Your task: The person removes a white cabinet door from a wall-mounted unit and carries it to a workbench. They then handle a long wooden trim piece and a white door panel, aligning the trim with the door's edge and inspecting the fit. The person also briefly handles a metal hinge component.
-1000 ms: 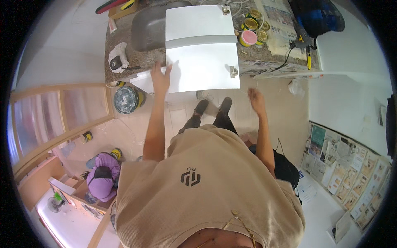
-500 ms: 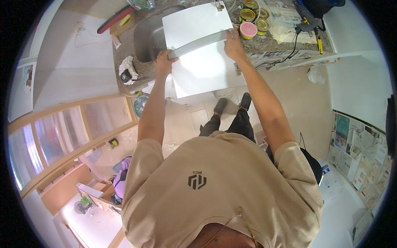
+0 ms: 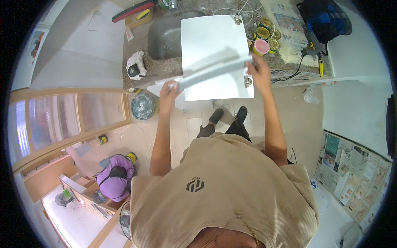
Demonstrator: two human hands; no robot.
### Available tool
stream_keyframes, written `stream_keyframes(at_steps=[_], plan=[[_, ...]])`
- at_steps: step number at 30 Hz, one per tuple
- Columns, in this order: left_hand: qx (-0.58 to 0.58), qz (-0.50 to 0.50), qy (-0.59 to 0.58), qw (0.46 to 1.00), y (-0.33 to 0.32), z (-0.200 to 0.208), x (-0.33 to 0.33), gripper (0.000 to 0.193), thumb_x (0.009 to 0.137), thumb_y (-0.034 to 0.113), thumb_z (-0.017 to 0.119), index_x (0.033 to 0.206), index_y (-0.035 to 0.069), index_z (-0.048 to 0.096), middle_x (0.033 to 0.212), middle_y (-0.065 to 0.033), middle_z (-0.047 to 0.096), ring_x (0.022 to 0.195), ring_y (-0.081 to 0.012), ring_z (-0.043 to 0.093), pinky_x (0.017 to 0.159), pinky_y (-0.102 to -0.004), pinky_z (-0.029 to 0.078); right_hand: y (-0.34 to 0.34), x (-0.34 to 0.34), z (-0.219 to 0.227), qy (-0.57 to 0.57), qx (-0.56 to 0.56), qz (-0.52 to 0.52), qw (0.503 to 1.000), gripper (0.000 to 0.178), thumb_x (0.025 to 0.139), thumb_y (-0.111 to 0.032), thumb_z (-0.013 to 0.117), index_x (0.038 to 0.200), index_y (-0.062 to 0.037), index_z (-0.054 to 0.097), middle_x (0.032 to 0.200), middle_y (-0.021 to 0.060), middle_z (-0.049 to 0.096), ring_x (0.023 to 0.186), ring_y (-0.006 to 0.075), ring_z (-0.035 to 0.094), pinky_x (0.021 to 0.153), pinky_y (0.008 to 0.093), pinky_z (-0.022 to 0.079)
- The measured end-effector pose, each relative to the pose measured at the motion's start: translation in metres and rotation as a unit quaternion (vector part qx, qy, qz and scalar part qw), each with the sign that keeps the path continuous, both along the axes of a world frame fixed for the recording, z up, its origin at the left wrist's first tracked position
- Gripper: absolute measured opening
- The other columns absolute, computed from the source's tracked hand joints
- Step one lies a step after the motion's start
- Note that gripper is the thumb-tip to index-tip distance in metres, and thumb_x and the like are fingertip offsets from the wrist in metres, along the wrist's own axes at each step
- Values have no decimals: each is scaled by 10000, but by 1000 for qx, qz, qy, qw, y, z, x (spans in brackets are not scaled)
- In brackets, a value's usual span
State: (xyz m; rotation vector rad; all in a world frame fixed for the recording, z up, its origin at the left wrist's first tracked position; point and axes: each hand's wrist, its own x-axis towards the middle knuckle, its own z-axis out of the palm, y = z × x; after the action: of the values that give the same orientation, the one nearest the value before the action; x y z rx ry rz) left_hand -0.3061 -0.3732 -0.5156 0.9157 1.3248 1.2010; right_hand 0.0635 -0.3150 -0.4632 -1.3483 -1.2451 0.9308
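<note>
A: What's the biggest thing in front of the person?

B: The speckled stone countertop [image 3: 162,71]. A white panel [image 3: 215,35] lies flat across it, its near edge reaching past the counter's front and its left side partly covering the grey sink [image 3: 165,39].

A: And the piece being handled?

B: A long grey strip [image 3: 215,74], blurred, slanting above the panel's nearer half. Its shadow falls on the white face, so I'd say it's raised clear.

A: How are the hands set?

B: Well apart, one to each end. The left hand [image 3: 168,94] grips the lower-left end, and the right hand [image 3: 258,69] has the upper-right end. Exactly how the right fingers wrap it, I can't tell for the blur.

A: How would it handle?

B: Light and fairly stiff, I'd guess, since it spans straight between the hands. The face looks smooth, perhaps slippery. Holding both ends suits that length; one end alone would probably let it swing.

A: Anything smaller close by?

B: Gold-lidded tins [image 3: 261,33] beside the panel's right edge, a pink-lidded tub [image 3: 261,48] among them, and two metal hinges [image 3: 247,81] on that same edge.
</note>
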Motion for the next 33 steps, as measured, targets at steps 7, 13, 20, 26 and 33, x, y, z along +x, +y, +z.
stream_keyframes(at_steps=[7, 13, 20, 26, 33], plan=[[-120, 39, -45, 991, -101, -35, -24, 283, 997, 257, 634, 1187, 48, 609, 1070, -52, 593, 1004, -164, 590, 872, -351, 549, -141, 0, -7, -99, -152, 31, 983, 236, 825, -96, 800, 1039, -21, 732, 755, 21, 628, 639, 87, 550, 588, 259, 463], [-157, 20, -85, 984, -120, -32, -9, 298, 1015, 273, 607, 1192, 34, 612, 1110, -64, 588, 1053, -183, 584, 898, -381, 540, -187, 11, -46, -33, -158, -29, 986, 237, 842, -121, 803, 1046, -24, 731, 822, 23, 649, 704, 108, 585, 648, 264, 487], [-164, 53, -79, 982, -105, -38, 13, 259, 1035, 265, 576, 1204, 72, 617, 1181, -31, 603, 1047, -148, 610, 851, -344, 554, -175, 13, -48, -21, -132, -81, 988, 327, 882, -137, 765, 1169, 0, 684, 1014, 105, 712, 886, 162, 656, 754, 304, 545], [-104, 30, -60, 992, -88, -23, 20, 405, 1031, 270, 573, 1333, 1, 544, 1276, -108, 548, 1158, -209, 557, 910, -360, 559, -152, 26, -52, 69, -130, -57, 987, 361, 893, -126, 753, 1201, 36, 660, 1056, 119, 706, 922, 168, 652, 785, 324, 564], [-53, 74, -11, 996, -58, -9, 29, 328, 1040, 202, 562, 1328, 49, 603, 1123, -23, 596, 1032, -125, 599, 911, -345, 565, -88, 36, -47, -9, -85, 6, 996, 378, 908, -148, 731, 1228, 37, 652, 967, 136, 711, 947, 174, 690, 700, 300, 555]])
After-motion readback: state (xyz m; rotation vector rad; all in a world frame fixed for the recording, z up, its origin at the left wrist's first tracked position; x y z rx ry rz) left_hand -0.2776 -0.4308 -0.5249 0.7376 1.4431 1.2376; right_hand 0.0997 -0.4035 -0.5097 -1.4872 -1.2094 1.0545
